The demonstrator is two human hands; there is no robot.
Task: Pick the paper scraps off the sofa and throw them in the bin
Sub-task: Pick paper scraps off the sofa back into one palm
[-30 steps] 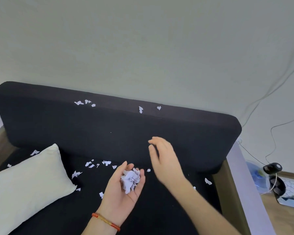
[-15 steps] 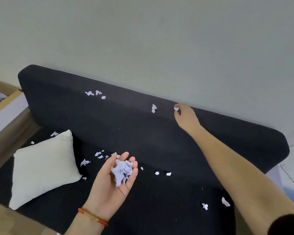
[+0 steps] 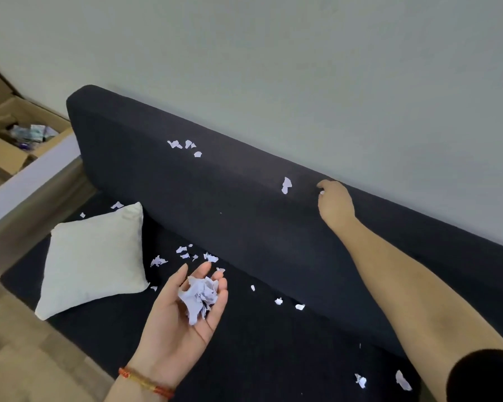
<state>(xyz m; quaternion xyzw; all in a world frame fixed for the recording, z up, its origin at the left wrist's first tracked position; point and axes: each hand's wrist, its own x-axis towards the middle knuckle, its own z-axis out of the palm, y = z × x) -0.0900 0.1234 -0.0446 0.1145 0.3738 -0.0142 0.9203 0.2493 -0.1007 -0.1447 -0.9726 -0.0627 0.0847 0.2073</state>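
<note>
- The gathering step is in hand: the right hand [image 3: 335,205] reaches up to the top edge of the black sofa backrest [image 3: 244,216], fingers curled, pinching a small white scrap [image 3: 321,192] at its fingertips.
- The left hand [image 3: 186,311] waits palm-up over the sofa seat [image 3: 259,343], fingers loosely cupped around a crumpled wad of collected paper [image 3: 199,298]; a red bead bracelet [image 3: 145,382] circles that wrist.
- Just beside the right hand, a larger scrap [image 3: 286,185] lies on the backrest top, and a small cluster of scraps [image 3: 185,147] sits further left along the same edge.
- More scraps are scattered on the seat: a group near the white cushion [image 3: 96,259], around [image 3: 183,253], a few along the foot of the backrest [image 3: 288,303], and two at the near right [image 3: 381,380].
- No bin shows clearly; an open cardboard box [image 3: 15,137] stands beyond the sofa's far end, and I cannot tell whether it serves as one.
- By my reckoning the job is well short of done. The next move calls for carrying the pinched scrap down to the cupped palm without spilling the wad, then taking the neighbouring scrap on the backrest.
</note>
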